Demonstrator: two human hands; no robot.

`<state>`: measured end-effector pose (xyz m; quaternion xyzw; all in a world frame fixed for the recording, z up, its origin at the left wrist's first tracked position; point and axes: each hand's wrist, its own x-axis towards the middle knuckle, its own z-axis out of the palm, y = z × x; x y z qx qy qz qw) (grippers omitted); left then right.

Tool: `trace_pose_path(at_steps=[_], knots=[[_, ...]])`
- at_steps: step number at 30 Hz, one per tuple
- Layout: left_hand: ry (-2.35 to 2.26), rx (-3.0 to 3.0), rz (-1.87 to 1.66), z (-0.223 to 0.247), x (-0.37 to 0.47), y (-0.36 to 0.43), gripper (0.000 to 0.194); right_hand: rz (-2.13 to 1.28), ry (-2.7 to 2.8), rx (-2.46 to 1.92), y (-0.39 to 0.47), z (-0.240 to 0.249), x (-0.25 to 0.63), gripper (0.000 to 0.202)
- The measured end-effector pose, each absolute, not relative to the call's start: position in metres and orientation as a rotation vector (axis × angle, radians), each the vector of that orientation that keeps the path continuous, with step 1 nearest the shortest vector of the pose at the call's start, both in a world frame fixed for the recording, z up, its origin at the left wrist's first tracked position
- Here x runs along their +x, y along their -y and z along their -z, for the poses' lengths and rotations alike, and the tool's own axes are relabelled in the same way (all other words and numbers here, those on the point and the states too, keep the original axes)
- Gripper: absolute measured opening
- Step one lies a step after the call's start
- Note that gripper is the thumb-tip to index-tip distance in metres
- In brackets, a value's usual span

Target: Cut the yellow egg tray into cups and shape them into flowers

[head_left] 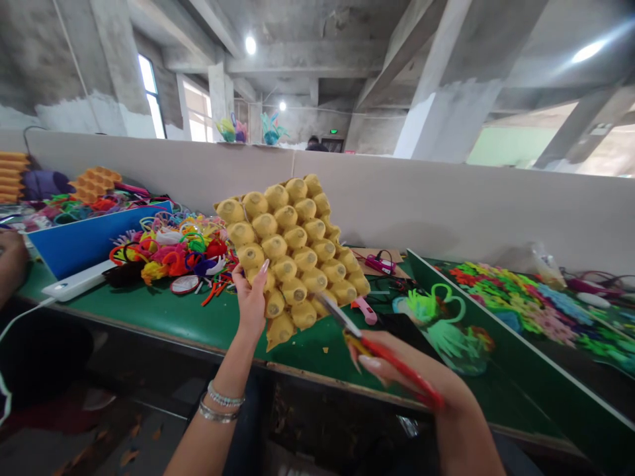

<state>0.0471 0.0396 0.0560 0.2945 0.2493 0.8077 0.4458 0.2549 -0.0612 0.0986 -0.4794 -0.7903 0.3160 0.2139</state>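
Note:
My left hand (252,301) grips a yellow egg tray (295,254) by its lower left side, thumb on the front face. The tray is tilted up over the table edge, its cups toward me, with an uneven lower border. My right hand (391,360) is closed around red-handled scissors (397,367), slightly blurred. Their metal blades point up and left at the tray's lower right part; whether they touch it I cannot tell.
Colourful pipe-cleaner pieces (173,251) pile up behind a white power strip (79,281) and a blue divider (99,235). Right are a pink glue gun (380,263), green fuzzy figures (454,337) and a green divider (476,330). Another person's hand (12,258) rests far left.

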Motion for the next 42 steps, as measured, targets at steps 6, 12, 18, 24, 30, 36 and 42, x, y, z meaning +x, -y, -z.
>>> trace_pose_path(at_steps=[6,12,18,24,30,36,42], knots=[[-0.642,0.851,-1.76,-0.052,0.033,-0.029,0.04,-0.484,1.309,-1.251,0.029,-0.08,0.277,0.032],[-0.578,0.95,-1.534,-0.053,0.037,-0.016,0.041,-0.886,1.111,-1.192,0.02,-0.075,0.263,0.041],[-0.661,1.201,-1.384,-0.056,0.028,-0.015,0.04,-1.122,1.142,-1.017,0.03,-0.075,0.249,0.063],[-0.816,1.455,-1.367,-0.057,0.019,-0.01,0.046,-1.1,1.097,-1.047,0.026,-0.072,0.248,0.051],[-0.854,1.471,-1.347,-0.056,0.026,-0.009,0.043,-1.146,1.003,-0.976,0.021,-0.065,0.256,0.046],[-0.76,1.308,-1.292,-0.062,0.025,-0.007,0.052,-1.155,0.923,-1.0,0.015,-0.054,0.259,0.038],[-0.764,1.24,-1.264,-0.066,0.023,-0.004,0.063,-1.161,0.916,-0.985,0.016,-0.047,0.256,0.039]])
